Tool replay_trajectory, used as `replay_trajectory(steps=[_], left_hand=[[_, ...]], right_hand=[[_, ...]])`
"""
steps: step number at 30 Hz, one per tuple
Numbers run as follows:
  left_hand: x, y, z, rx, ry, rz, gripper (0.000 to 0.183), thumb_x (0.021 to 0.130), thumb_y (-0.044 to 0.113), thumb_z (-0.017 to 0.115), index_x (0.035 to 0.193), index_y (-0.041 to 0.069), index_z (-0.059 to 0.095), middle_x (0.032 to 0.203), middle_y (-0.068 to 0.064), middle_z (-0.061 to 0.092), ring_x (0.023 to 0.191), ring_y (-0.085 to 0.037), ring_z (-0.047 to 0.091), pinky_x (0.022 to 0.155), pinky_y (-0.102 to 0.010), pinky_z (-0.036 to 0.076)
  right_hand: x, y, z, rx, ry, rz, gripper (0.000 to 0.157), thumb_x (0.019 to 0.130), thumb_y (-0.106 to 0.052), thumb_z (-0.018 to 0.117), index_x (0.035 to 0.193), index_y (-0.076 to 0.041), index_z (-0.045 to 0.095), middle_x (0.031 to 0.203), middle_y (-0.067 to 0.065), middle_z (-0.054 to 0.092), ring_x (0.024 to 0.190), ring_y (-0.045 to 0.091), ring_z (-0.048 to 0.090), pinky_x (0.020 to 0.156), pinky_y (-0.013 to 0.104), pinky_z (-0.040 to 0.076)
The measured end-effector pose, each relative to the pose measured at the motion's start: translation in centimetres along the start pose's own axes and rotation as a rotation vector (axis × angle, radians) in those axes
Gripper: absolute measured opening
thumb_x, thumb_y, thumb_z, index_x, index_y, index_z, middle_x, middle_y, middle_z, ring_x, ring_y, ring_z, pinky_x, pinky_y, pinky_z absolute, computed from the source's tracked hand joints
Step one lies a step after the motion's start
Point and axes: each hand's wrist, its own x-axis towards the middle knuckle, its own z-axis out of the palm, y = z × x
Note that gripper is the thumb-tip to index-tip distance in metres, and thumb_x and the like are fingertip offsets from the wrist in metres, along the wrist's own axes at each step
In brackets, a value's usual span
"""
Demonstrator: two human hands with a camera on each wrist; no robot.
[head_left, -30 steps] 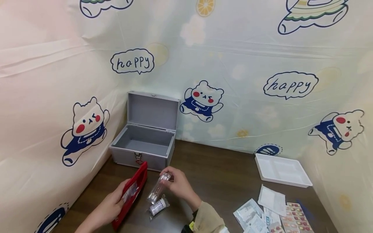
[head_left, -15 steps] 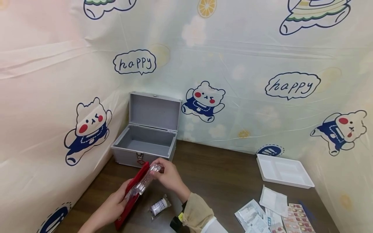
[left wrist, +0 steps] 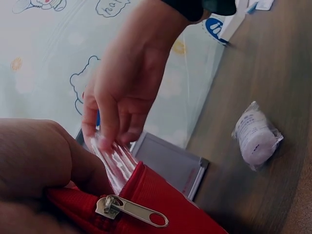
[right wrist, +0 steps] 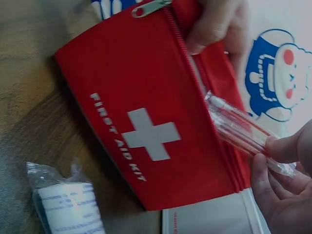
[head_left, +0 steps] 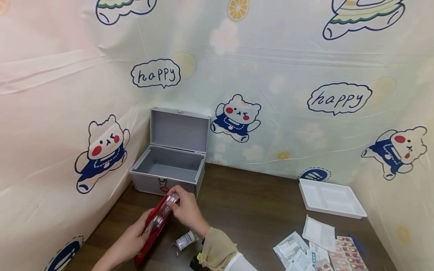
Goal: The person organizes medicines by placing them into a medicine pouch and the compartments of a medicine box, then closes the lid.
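clear packet (right wrist: 243,131) pinched by right hand (head_left: 187,210), entering red pouch (right wrist: 146,122).

- The clear packet (head_left: 162,211) has been carried leftward by the right hand (head_left: 187,211), away from above the wrapped roll (head_left: 185,239).
- Its lower end has been lowered into the open red pouch (head_left: 149,237), held by the left hand (head_left: 133,241).

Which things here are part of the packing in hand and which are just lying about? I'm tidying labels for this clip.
In hand:
- red first aid pouch, held by the left hand
- clear packet, pinched by the right hand, partly in the pouch

Lying about:
- wrapped bandage roll
- open grey case
- white tray
- sachets and pill sheets
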Motion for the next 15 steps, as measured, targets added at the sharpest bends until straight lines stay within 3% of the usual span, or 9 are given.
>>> replay_trajectory(steps=[5,9,15], left_hand=[[-0.1,-0.2,0.0,-0.022,0.0,0.01,0.06,0.092,-0.008,0.05,0.149,-0.002,0.032,0.141,-0.033,0.049,0.119,-0.04,0.057,0.085,-0.052,0.056],[-0.2,-0.4,0.0,-0.008,0.009,0.029,0.06,0.091,-0.009,0.049,0.148,-0.002,0.033,0.143,-0.032,0.049,0.124,-0.04,0.054,0.094,-0.054,0.053],[-0.1,-0.5,-0.3,-0.017,0.004,0.011,0.058,0.094,-0.007,0.05,0.149,-0.002,0.032,0.142,-0.033,0.048,0.12,-0.039,0.056,0.088,-0.049,0.056]], right_hand=[[-0.2,0.0,1.0,-0.088,-0.088,-0.005,0.028,0.088,-0.01,0.075,0.106,-0.013,0.053,0.091,0.004,0.071,0.073,-0.002,0.055,0.063,0.009,0.044],[-0.2,-0.2,1.5,-0.129,-0.094,-0.012,0.034,0.086,-0.014,0.079,0.104,-0.013,0.051,0.091,0.001,0.068,0.071,-0.004,0.054,0.06,0.008,0.044],[-0.4,-0.3,1.6,-0.295,-0.084,-0.094,0.014,0.086,-0.016,0.078,0.091,-0.015,0.065,0.094,-0.003,0.064,0.079,0.0,0.056,0.067,0.006,0.044]])
